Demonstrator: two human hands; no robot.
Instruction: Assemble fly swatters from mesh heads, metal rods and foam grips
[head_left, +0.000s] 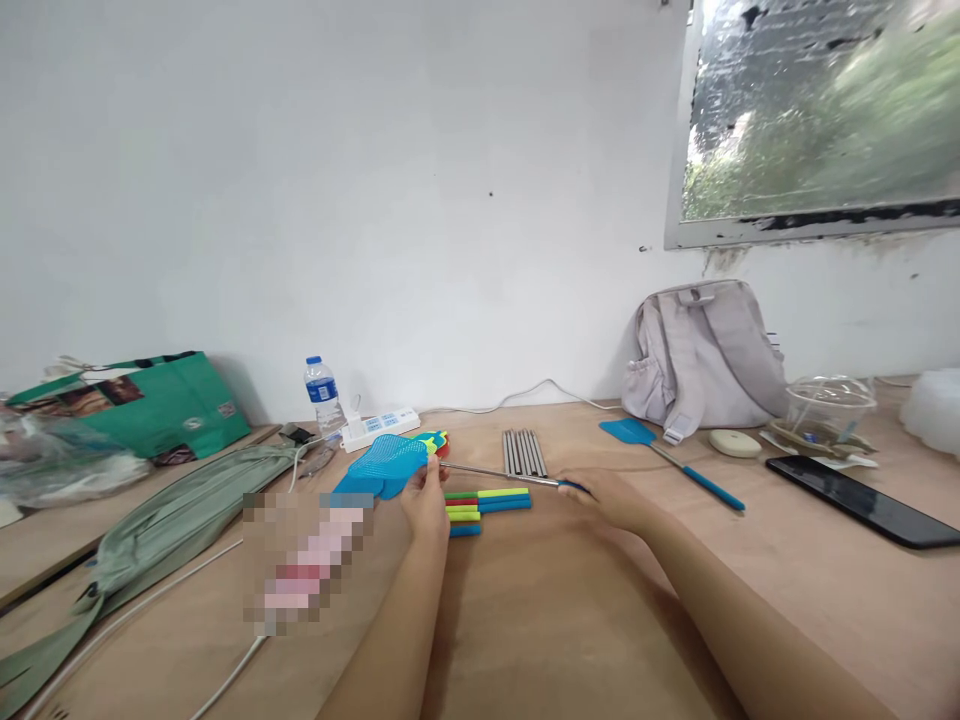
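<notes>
One metal rod [495,473] lying roughly 9 to 3 o'clock over middle of wooden table [577,620]. Left hand [426,505] at its 9 o'clock end: thumb and fingers pinched together on neck of blue mesh head [390,460]; join hidden by fingers. Right hand [606,500] at 3 o'clock end: fingers curled round blue grip [574,486]. From rod: coloured tubes [499,502] near at 6, silver tubes [523,453] side by side at 1. Farther: blue swatter [705,483] at 3, backpack [697,350] at 2, bottle [324,392] at 10.

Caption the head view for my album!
Left hand and right hand hold a blue-handled metal rod above the table.
</notes>
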